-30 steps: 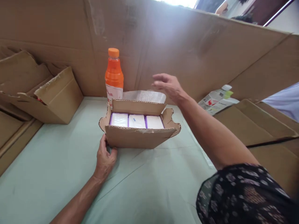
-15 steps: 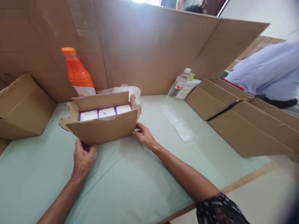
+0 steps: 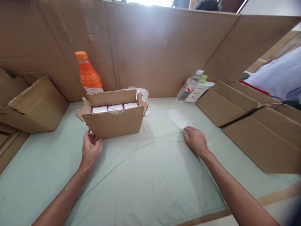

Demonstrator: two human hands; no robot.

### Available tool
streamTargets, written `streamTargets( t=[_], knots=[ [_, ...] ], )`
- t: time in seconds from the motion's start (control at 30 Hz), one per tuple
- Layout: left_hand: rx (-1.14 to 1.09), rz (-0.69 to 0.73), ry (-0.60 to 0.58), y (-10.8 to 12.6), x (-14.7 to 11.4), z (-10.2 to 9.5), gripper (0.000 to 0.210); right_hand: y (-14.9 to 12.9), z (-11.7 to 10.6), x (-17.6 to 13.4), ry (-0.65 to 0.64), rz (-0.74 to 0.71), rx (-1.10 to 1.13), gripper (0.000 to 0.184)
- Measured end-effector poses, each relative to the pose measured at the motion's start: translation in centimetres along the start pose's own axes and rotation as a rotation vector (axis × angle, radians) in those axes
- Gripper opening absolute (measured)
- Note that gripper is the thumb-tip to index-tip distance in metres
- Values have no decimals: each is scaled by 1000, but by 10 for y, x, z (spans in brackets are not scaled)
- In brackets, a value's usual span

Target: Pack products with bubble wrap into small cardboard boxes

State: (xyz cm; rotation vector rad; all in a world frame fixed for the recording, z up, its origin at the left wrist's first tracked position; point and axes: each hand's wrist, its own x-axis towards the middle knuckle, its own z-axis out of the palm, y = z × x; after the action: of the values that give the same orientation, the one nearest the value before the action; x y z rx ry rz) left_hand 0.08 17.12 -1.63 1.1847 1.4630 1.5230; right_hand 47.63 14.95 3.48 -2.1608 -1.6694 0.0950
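Observation:
An open cardboard box [image 3: 115, 124] stands on the green cloth, its flaps up, with three white packs edged in purple [image 3: 115, 107] inside. At the box's near left bottom corner is my left hand [image 3: 90, 150], its fingers curled beside the corner and its thumb at the front. My right hand [image 3: 196, 141] lies further right, fingers bent down over the near end of a clear strip of bubble wrap [image 3: 177, 117]. Its fingertips are partly hidden. Behind the box shows a crumpled piece of clear plastic wrap [image 3: 143, 94].
An orange bottle [image 3: 89, 73] stands behind the box, against the cardboard wall [image 3: 160, 50]. Back right are a clear bottle [image 3: 189, 88] and a white bottle [image 3: 199, 91] with a green cap. Cardboard boxes flank both sides [image 3: 44, 106]. A person in a pale shirt [image 3: 279, 75] is beyond the right boxes.
My right hand has left the box's right corner and moved right, onto the bubble wrap strip. My left hand stays at the box's left corner. The view has shifted slightly.

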Motion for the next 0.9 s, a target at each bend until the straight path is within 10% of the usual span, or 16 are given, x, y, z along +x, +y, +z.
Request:
streamTargets(
  t=[0.37,0.67,0.9],
  knots=[
    [193,-55,16,39,8,-36,64,-141,-1,-104,-439,-845,271,31],
    [118,2,-126,41,11,-26,71,-151,29,-24,-278,-248,564,45],
    [93,12,-105,45,-2,-3,64,-173,57,-13,-396,-217,706,54]
  ],
)
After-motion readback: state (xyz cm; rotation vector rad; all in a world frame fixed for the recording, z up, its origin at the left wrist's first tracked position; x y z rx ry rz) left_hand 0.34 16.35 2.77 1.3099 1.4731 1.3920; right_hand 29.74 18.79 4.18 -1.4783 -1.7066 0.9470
